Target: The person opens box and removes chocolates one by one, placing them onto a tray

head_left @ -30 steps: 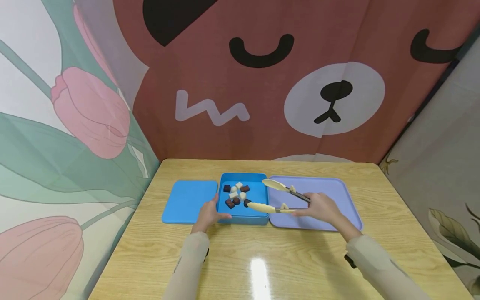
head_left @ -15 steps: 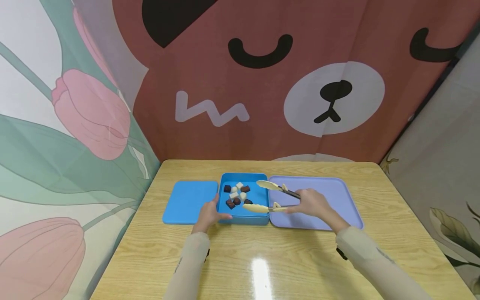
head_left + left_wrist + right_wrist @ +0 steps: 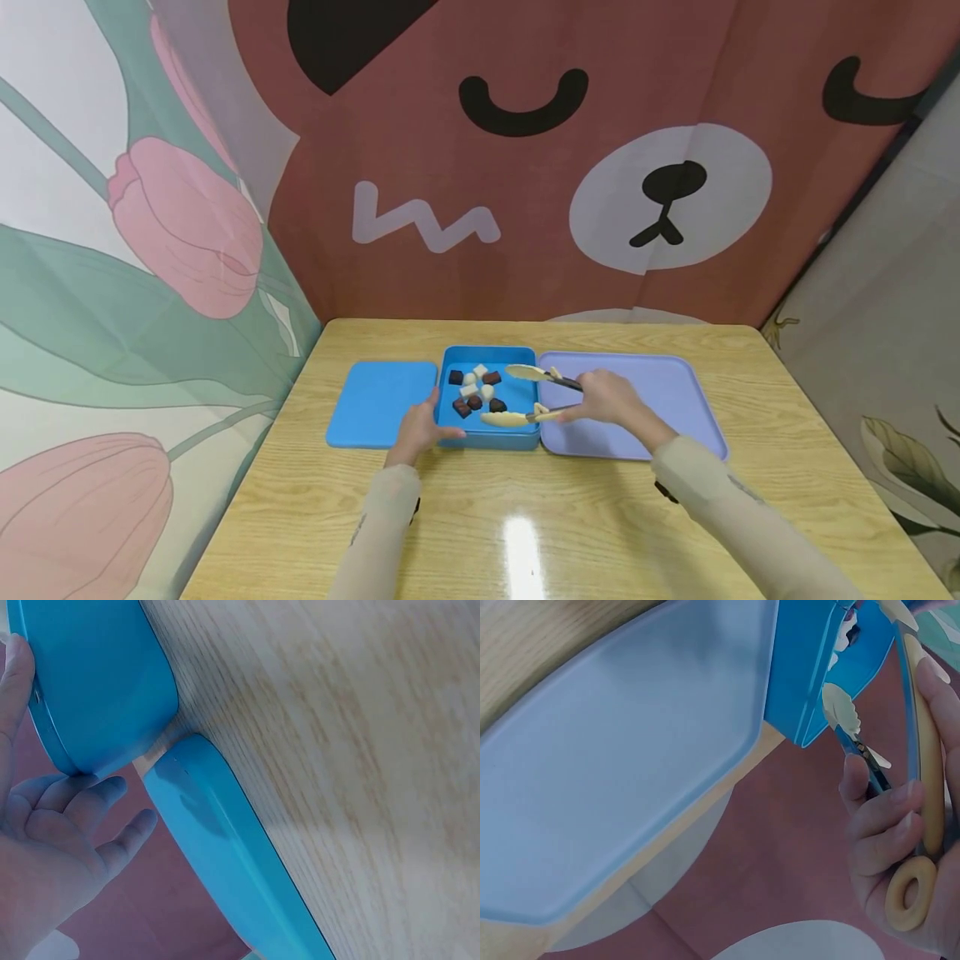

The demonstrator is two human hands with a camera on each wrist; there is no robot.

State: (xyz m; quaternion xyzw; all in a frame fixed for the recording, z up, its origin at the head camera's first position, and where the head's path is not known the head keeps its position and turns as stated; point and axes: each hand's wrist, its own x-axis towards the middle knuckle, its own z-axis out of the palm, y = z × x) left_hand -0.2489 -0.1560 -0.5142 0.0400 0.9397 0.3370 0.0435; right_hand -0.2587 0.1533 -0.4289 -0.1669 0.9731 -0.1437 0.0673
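In the head view, a blue box (image 3: 487, 442) holds several brown and white chocolates, among them a white piece (image 3: 468, 390) and a dark piece (image 3: 498, 406). My left hand (image 3: 415, 430) rests on the box's near left corner, thumb along the front wall and fingers at the left side, none curled round it. With my right hand (image 3: 609, 397) I grip tongs that have cream tips (image 3: 504, 419). The tips stand apart over the right part of the box, nothing between them; the lower one is beside the dark piece. In the right wrist view, fingers wrap the tongs' yellow handle (image 3: 930, 787).
A blue lid (image 3: 381, 404) lies flat to the left of the box. Close against the box's right side is a purple tray (image 3: 663, 404), partly under my right hand. All stand on a wooden table (image 3: 600, 517) in front of a printed curtain.
My right hand and the tongs have moved left, further over the box, with the tips still spread. The dark piece stays where it was. My left hand has not moved.
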